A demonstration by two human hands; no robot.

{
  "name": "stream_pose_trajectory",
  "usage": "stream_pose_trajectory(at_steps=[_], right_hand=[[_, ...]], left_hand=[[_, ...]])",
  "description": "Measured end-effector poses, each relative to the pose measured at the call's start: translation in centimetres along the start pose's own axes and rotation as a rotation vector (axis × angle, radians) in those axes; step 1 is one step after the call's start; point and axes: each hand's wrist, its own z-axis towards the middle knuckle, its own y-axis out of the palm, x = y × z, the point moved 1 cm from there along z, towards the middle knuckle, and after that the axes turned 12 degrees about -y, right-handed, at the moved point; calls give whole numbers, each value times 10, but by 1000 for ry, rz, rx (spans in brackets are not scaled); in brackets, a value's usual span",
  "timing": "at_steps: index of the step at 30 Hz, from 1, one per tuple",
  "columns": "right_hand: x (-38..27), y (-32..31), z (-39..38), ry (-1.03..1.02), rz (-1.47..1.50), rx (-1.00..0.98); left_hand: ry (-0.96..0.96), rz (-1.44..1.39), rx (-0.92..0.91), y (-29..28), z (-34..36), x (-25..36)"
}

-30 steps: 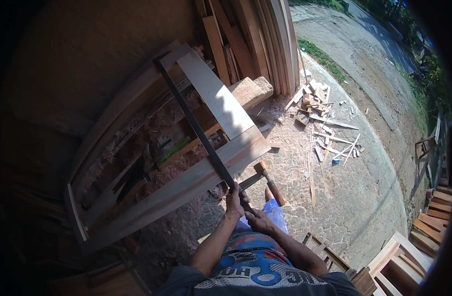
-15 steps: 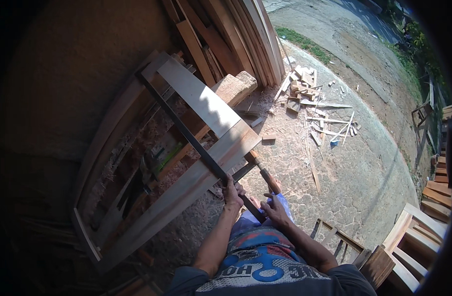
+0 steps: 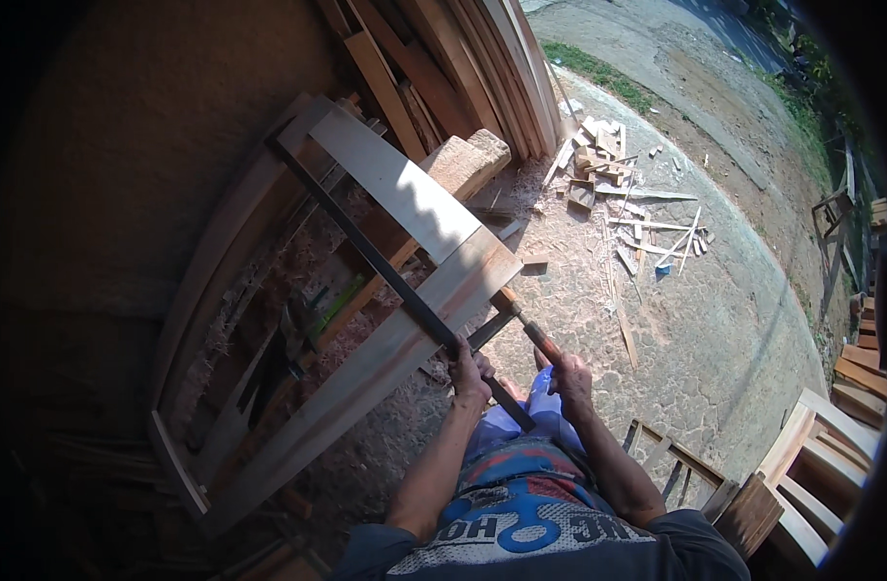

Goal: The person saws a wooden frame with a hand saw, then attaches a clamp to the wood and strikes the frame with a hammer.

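A long dark bar clamp lies across a large wooden frame, its far end at the frame's far rail. My left hand is closed around the clamp's bar, just on my side of the near board. My right hand grips the end of the clamp's wooden screw handle. A small wood block sits between the screw's tip and the frame's edge. The bar's near end reaches over my lap.
Beneath the frame are a thick timber beam, shavings and tools with a green part. Planks lean at the back. Wood offcuts are heaped on the concrete at the far right. More wooden pieces stand at the near right.
My right hand has moved up and right from beside the bar's near end and taken hold of the clamp's screw handle. My left hand stays on the bar.
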Motion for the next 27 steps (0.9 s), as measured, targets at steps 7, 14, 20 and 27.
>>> stream_pose_trajectory(at_steps=[7,14,20,27], right_hand=[[-13,7,7,-328,-737,-30],[-18,-9,19,204,-232,-245],[-54,48,73,-113,-883,-340],[-64,130,142,144,-252,-482]], left_hand=[[-28,15,-18,-1,5,-5],[2,33,-3,5,-10,0],[18,-2,5,1,-3,-1],[4,-22,-45,6,-1,-2]])
